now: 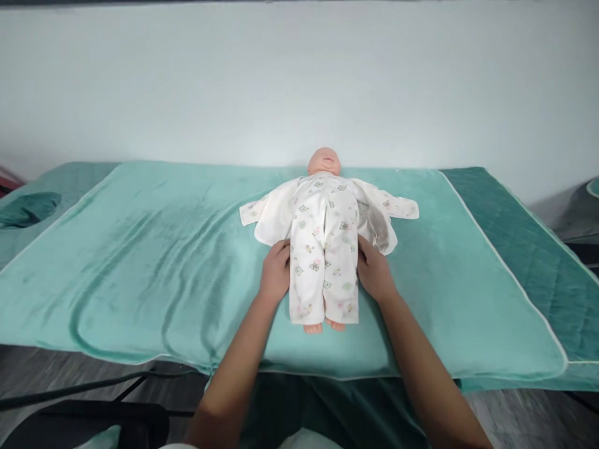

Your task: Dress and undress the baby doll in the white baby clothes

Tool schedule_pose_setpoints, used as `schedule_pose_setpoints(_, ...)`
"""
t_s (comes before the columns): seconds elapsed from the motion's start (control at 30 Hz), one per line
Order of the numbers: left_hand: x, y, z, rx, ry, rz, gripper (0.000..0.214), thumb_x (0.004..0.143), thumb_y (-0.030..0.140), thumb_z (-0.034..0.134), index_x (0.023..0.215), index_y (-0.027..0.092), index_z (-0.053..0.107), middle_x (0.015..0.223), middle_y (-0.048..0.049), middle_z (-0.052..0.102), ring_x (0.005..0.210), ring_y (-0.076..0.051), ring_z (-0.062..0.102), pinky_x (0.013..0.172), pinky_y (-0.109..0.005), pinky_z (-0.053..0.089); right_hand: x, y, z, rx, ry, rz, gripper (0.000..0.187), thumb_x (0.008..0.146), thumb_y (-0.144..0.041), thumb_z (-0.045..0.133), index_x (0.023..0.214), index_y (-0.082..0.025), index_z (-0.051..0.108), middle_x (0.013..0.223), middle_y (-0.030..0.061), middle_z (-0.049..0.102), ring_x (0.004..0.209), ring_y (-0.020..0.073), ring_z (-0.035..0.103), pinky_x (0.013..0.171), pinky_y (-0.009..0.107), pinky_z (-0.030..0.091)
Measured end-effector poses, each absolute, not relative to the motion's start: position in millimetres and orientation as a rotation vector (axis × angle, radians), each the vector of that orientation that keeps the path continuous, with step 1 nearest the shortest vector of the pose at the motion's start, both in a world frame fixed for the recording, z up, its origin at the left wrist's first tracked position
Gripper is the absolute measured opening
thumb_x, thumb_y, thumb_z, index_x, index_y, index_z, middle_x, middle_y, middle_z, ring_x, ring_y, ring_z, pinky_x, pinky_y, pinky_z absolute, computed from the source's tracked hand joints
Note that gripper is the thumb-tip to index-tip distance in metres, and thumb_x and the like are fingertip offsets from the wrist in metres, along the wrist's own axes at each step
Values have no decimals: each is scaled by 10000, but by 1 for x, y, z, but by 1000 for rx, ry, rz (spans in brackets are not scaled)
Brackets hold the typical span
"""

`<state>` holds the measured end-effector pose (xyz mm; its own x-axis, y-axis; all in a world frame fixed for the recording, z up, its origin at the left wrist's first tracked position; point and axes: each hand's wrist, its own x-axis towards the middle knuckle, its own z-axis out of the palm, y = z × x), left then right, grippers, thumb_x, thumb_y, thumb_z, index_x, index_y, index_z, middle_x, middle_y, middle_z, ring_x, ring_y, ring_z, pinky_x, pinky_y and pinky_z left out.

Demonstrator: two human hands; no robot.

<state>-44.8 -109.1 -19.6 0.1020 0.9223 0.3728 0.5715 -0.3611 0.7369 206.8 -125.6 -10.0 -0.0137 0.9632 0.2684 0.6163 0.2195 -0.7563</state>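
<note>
A baby doll lies on its back, head toward the wall and feet toward me. Patterned white baby trousers cover its body from near the neck to the ankles, and its bare toes show below the cuffs. An open white baby jacket is spread beneath, sleeves out to both sides. My left hand is closed at the left edge of the trousers, around thigh height. At the opposite edge, my right hand is closed in the same way. The fabric partly hides the fingertips of both hands.
A light green sheet with some wrinkles covers the bed, over a darker green quilted cover at the right. Behind the bed stands a white wall. A black chair is on the floor at lower left.
</note>
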Motion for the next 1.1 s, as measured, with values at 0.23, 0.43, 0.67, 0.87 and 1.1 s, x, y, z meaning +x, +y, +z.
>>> schedule_pose_setpoints(0.23,-62,-200,-29,1851,1370,1229,223,952,226,578,1153,244,673,1149,-60,694,1072,-188,669,948,-350,549,212,-229,-26,-1349,-1795,535,393,992,-276,542,1385,-269,559,1299,91,680,1165,244,656,991,436,553)
schedule_pose_setpoints(0.43,-50,-243,-36,2128,1345,1240,407,872,116,635,1250,254,577,1210,-88,630,1148,-213,618,965,-395,548,192,-270,-36,-1309,-1856,300,499,934,-186,595,1415,-289,511,1298,113,642,1199,271,629,983,481,563)
schedule_pose_setpoints(0.67,-34,-243,-19,2081,1400,1358,168,912,111,553,986,256,597,938,-26,645,863,-178,660,737,-329,552,173,-252,-23,-1370,-1828,177,346,935,-128,529,1234,-289,594,1082,99,693,991,280,684,817,476,598)
schedule_pose_setpoints(0.87,-44,-259,-1,2033,1206,1420,189,898,110,541,999,263,588,885,-30,640,786,-176,648,680,-324,534,176,-255,9,-1166,-1910,245,240,920,-98,536,1079,-272,583,942,73,671,826,228,662,683,375,571)
schedule_pose_setpoints(1.1,-71,-217,-20,1827,1303,1292,134,965,264,514,911,214,627,836,-45,670,798,-190,644,740,-346,542,206,-256,12,-1030,-2143,384,134,948,-163,586,1048,-252,592,919,50,676,812,203,645,697,355,556)
